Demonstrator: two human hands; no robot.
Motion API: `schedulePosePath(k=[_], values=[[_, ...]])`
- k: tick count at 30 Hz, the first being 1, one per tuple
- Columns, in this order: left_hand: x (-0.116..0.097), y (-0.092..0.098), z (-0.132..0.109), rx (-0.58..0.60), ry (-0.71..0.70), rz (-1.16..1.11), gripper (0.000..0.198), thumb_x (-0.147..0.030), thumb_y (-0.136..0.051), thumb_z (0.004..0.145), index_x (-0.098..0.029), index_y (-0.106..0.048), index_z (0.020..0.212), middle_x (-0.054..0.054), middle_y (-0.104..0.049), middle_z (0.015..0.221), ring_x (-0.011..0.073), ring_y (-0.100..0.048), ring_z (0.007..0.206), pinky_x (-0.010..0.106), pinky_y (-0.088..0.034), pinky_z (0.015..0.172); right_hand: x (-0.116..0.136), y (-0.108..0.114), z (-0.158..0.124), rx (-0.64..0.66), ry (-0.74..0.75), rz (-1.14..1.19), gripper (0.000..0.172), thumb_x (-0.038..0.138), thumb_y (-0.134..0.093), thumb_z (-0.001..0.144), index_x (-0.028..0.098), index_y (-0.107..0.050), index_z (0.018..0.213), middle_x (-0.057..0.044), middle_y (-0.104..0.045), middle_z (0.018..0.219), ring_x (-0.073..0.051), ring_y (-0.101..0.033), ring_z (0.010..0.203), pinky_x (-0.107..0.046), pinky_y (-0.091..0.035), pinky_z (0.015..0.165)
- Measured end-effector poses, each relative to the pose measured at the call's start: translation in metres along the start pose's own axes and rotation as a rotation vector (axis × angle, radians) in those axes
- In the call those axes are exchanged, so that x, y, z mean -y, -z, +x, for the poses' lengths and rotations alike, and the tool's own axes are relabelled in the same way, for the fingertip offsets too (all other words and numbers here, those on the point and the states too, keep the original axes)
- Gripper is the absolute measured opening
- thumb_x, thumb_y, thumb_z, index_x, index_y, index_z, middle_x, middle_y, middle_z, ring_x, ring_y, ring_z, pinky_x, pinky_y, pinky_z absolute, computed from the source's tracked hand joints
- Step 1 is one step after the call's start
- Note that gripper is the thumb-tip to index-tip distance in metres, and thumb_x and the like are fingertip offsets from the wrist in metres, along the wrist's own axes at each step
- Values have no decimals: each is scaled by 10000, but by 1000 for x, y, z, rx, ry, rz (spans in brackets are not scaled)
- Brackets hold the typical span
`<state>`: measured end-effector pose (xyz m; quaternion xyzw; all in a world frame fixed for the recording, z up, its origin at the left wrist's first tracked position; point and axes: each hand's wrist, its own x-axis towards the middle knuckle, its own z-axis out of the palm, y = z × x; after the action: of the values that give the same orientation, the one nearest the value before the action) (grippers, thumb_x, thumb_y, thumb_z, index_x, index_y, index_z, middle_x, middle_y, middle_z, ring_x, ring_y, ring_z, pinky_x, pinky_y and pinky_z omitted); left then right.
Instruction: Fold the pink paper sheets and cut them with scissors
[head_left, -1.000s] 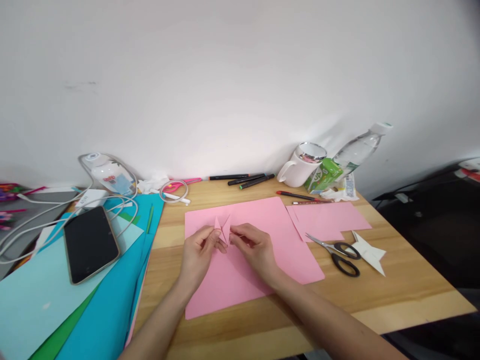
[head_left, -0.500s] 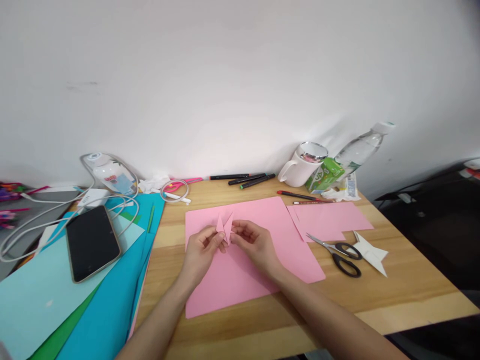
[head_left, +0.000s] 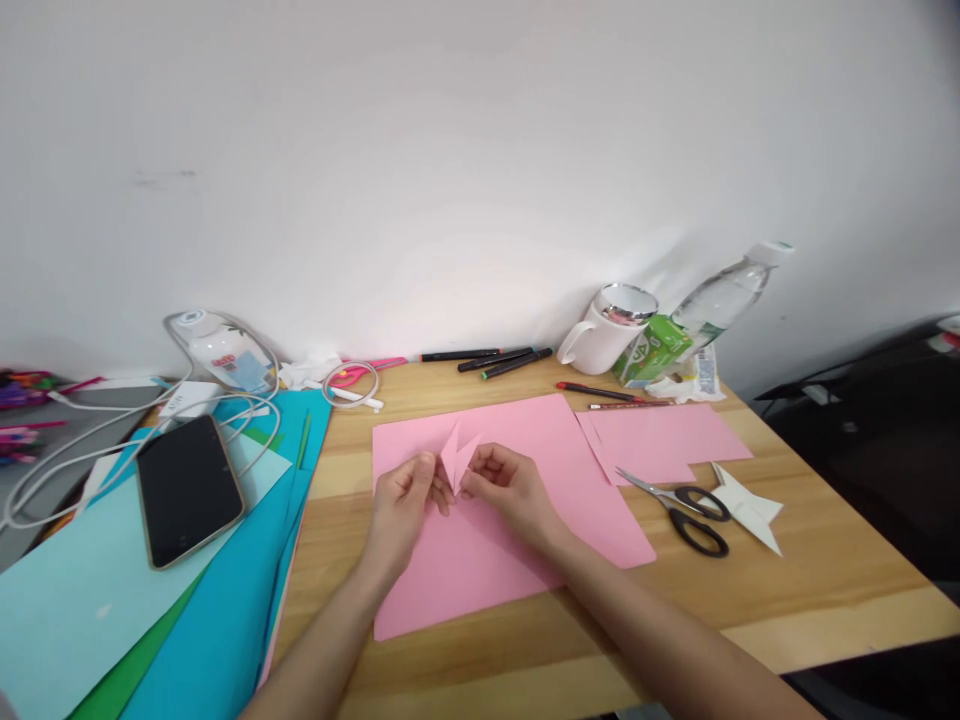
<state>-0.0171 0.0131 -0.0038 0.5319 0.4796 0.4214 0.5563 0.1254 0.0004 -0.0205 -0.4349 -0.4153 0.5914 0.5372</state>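
**Position of the work.** The small folded piece of pink paper (head_left: 459, 452) is held in the air between both hands, over the far-left part of the large flat pink paper sheet (head_left: 540, 520). That sheet lies at the middle of the light wooden table (head_left: 810, 590).

**Hands.** The left hand (head_left: 401, 505) and the right hand (head_left: 510, 488) are close together, each pinching the near, lower end of the piece from its own side. The fingertips almost meet beneath it, and neither hand is nearer than the other.

**Key relation.** The piece stands just beyond the fingertips. Its long axis runs from near to far and leans slightly to the right. Two pointed flaps spread at the far end in a V shape.

**Materials and shapes.**
- The piece is thin, matt paper with sharp creases and acute tips.
- The sheet below is the same pink, smooth and uncreased.

**Surroundings.**
- A second pink sheet with a cut notch (head_left: 667, 440) lies to the right.
- Black-handled steel scissors (head_left: 686, 510) lie near it, blades closed, just beside a white folded paper star (head_left: 750, 508).
- A dark smartphone (head_left: 189, 490) rests on overlapping blue and green card sheets (head_left: 187, 640) at the left.
- A white mug (head_left: 604, 335) and a clear plastic bottle (head_left: 720, 295) stand at the far right.
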Motion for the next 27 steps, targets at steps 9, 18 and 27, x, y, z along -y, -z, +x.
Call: schedulePosePath(k=[9, 18, 27], values=[[-10, -2, -3, 7, -47, 20, 126, -233, -657, 713, -156, -624, 619, -34, -553, 538, 77, -492, 475, 188, -408, 485, 3, -1, -2, 13, 6, 0, 234, 354, -735, 690, 175, -586, 709, 18, -614, 616, -129, -595, 590, -290, -509, 630], [-3, 0, -1, 33, -27, -18, 155, -286, -617, 748, -147, -639, 681, -22, -573, 517, 101, -532, 437, 212, -461, 447, 5, 2, 0, 59, 9, -99, 274, 380, -751, 667, 171, -579, 626, 27, -569, 573, -118, -543, 564, -250, -435, 566], [-3, 2, -1, 70, -10, -47, 262, -347, -623, 763, -145, -645, 597, 8, -600, 563, 142, -616, 481, 259, -543, 510, 5, 6, -1, 81, 51, -256, 233, 328, -686, 717, 161, -602, 578, 20, -524, 555, -115, -470, 561, -246, -376, 546]])
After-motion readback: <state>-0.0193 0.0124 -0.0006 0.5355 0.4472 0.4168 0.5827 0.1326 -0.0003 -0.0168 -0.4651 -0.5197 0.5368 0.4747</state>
